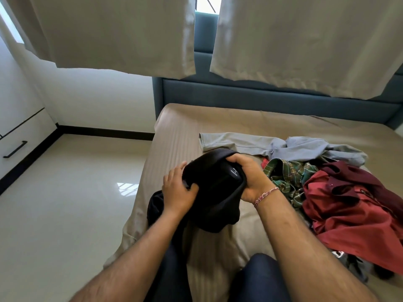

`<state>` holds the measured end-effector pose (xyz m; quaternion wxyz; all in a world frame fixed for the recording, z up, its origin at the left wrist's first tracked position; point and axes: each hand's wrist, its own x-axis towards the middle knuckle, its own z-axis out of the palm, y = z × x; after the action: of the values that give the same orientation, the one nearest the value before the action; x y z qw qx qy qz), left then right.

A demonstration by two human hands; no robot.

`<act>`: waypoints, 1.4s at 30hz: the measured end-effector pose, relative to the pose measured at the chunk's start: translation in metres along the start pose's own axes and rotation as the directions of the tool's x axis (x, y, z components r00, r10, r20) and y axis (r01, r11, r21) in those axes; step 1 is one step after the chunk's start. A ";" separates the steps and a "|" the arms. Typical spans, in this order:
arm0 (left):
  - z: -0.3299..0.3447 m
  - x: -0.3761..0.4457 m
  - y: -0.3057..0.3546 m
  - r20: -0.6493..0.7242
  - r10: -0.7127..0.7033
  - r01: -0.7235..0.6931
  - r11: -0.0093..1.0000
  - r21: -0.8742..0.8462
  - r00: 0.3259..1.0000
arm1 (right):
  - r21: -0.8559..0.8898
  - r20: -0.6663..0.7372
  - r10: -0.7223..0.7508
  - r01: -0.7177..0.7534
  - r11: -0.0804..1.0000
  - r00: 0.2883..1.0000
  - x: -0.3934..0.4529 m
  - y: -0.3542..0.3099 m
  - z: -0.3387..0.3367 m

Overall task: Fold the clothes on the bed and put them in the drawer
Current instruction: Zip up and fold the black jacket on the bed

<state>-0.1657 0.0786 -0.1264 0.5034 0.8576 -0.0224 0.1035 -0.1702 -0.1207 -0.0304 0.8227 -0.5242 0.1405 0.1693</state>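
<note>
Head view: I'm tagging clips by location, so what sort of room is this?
Most likely a bedroom: a bed with a padded headboard, curtains and unfolded clothes.

The only writing in view is a few short lines of small white print on the inside of the black garment point(209, 188), near its upper right edge, just beside the fingers of the right hand point(248, 177) that grips it. The print is too small and blurred to make out any letter, number or brand. It lies tilted, running roughly along the fold of the cloth. A dark item with a patch of white at the near right edge of the bed point(178, 127) may carry a mark, but nothing there can be read either.
</note>
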 end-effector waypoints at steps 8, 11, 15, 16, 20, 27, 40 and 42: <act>-0.021 0.009 0.013 0.626 -0.008 0.248 0.922 -0.297 0.780 | -0.107 0.060 0.030 -0.024 0.994 0.998 -0.004 -0.016 -0.048; -0.009 -0.002 0.010 0.760 -0.124 0.472 0.843 -0.259 0.638 | -0.374 -0.249 -0.173 0.070 0.925 0.953 0.025 -0.011 -0.070; 0.026 -0.019 -0.012 0.640 -0.357 0.685 0.621 -0.381 0.680 | -0.897 -0.394 -0.514 -0.197 0.396 0.762 0.037 0.041 -0.084; 0.034 -0.023 -0.019 0.614 -0.394 0.699 0.595 -0.397 0.684 | -0.911 -0.358 -0.555 -0.152 0.383 0.751 0.034 0.062 -0.083; 0.051 -0.038 -0.041 0.548 -0.484 0.721 0.567 -0.398 0.683 | -0.865 -0.271 -0.452 -0.009 0.502 0.850 0.024 0.146 -0.072; 0.064 -0.057 -0.067 0.425 -0.368 0.456 0.881 -0.124 0.827 | -0.793 -0.407 -0.333 -0.149 0.590 0.851 0.025 0.213 -0.083; 0.084 -0.059 -0.067 0.479 -0.058 -0.014 0.989 0.146 0.876 | -0.628 -0.217 -0.449 0.229 0.744 0.867 0.011 0.184 -0.083; 0.076 -0.067 -0.063 0.447 -0.037 0.043 0.999 -0.004 0.894 | -0.738 -0.118 -0.545 0.294 0.608 0.830 0.008 0.179 -0.080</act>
<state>-0.2106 0.0393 -0.2298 0.4927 0.8552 -0.1206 -0.1067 -0.2438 -0.1224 -0.2127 0.5455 -0.8307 0.0741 -0.0823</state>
